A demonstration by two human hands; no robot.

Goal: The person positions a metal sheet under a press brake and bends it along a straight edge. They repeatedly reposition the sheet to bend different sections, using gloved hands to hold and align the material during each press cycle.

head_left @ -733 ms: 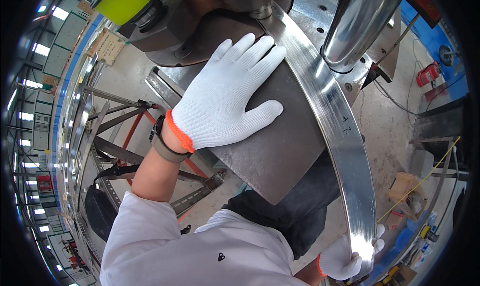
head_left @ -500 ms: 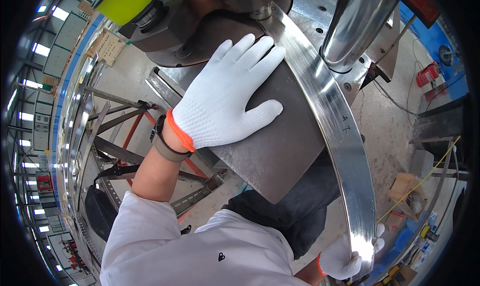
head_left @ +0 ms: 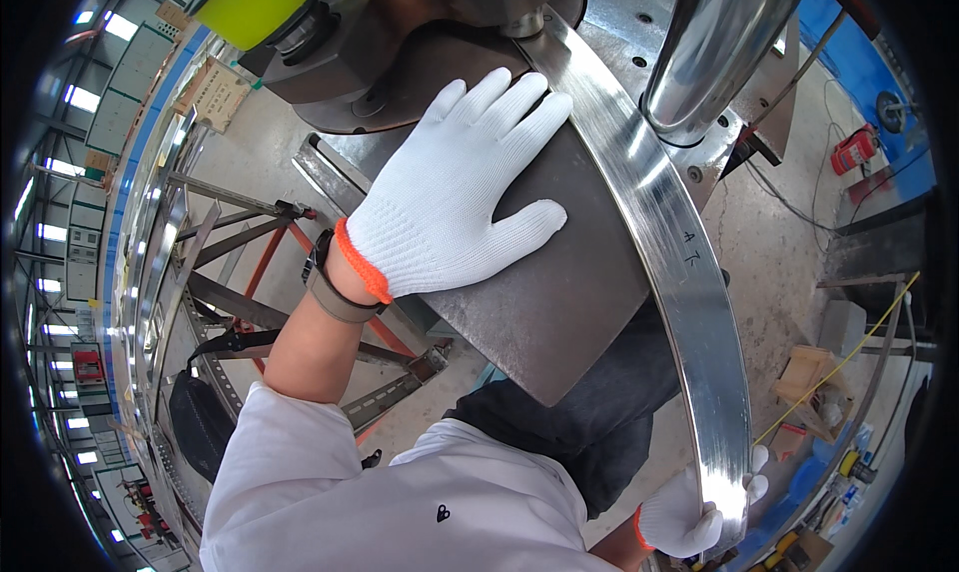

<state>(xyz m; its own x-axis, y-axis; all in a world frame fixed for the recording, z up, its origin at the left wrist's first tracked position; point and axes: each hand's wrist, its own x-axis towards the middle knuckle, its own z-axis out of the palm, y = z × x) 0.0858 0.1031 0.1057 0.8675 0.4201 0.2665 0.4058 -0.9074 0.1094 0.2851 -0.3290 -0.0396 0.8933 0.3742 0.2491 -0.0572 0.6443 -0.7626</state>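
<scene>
In a white knitted glove with an orange cuff, my left hand (head_left: pixel 460 187) lies flat with fingers spread on a dark steel plate (head_left: pixel 559 302). Its index fingertip is at the edge of a long, shiny metal strip (head_left: pixel 664 207). The strip runs from the machine at the top, between a small roller (head_left: pixel 522 22) and a thick polished steel cylinder (head_left: pixel 724 52), down to the lower right. There my right hand (head_left: pixel 682 517), gloved the same way, grips the strip's near end, with thumb on one side and fingertips showing past the other edge.
A yellow-green round part (head_left: pixel 255 7) sits on the dark machine head at the upper left. Metal frames with orange bars (head_left: pixel 290 242) stand left of the plate. On the right are a red fire extinguisher (head_left: pixel 854 149), cables on the floor and a wooden box (head_left: pixel 809 382).
Almost nothing differs. The red part beside the cylinder at the top right has shifted slightly up and right; both hands and the strip look still.
</scene>
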